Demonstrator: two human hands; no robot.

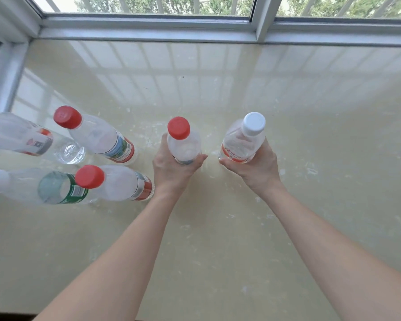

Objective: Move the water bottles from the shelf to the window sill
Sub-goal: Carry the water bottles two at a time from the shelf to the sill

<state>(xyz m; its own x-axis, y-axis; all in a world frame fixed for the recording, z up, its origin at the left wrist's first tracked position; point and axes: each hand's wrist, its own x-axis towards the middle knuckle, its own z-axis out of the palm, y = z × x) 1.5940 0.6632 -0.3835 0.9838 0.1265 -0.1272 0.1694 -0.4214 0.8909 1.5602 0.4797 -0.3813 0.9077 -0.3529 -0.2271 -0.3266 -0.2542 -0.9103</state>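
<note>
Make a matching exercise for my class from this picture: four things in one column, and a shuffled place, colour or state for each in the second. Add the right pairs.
Column A
1. left hand
2. right hand
3. green-label bottle
4. window sill

Column B
a. grips the white-capped bottle
b. beige and glossy
c. grips a red-capped bottle
d. stands at the far left of the sill

Pairs: 1-c, 2-a, 3-d, 4-b

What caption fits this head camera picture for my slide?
Left hand holds a red-capped bottle, right hand a white-capped bottle, at the window sill.
</note>
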